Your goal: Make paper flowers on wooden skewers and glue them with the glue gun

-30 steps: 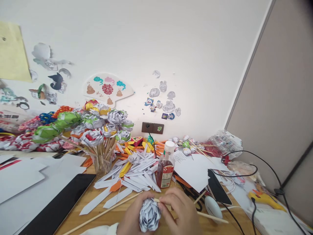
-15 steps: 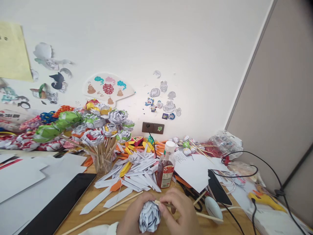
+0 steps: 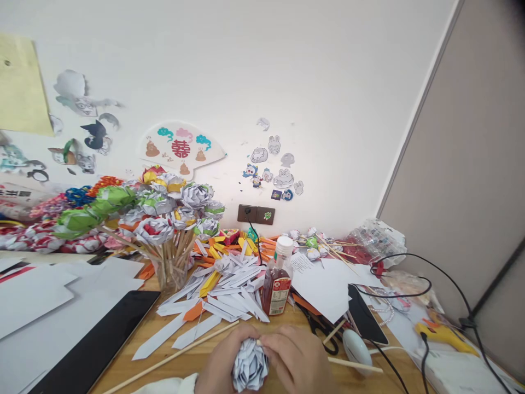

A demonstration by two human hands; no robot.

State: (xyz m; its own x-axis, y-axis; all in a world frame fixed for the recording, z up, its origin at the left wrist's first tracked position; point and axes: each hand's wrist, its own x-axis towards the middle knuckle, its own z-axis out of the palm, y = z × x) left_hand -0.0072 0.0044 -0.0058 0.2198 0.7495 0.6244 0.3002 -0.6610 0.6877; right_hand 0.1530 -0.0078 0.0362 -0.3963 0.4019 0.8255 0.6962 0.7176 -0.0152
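Left hand [image 3: 223, 358] wraps the white paper flower [image 3: 250, 365] at bottom center of frame, right hand [image 3: 300, 358] pinches a wooden stick [image 3: 355, 365] at flower's upper right edge, both over bench [image 3: 348, 384].

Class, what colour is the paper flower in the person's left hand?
The paper flower looks white, with grey-blue shading in its folds; head view shows it best.

Soft, bright light; top-right corner dark; fine detail seemingly blurred.
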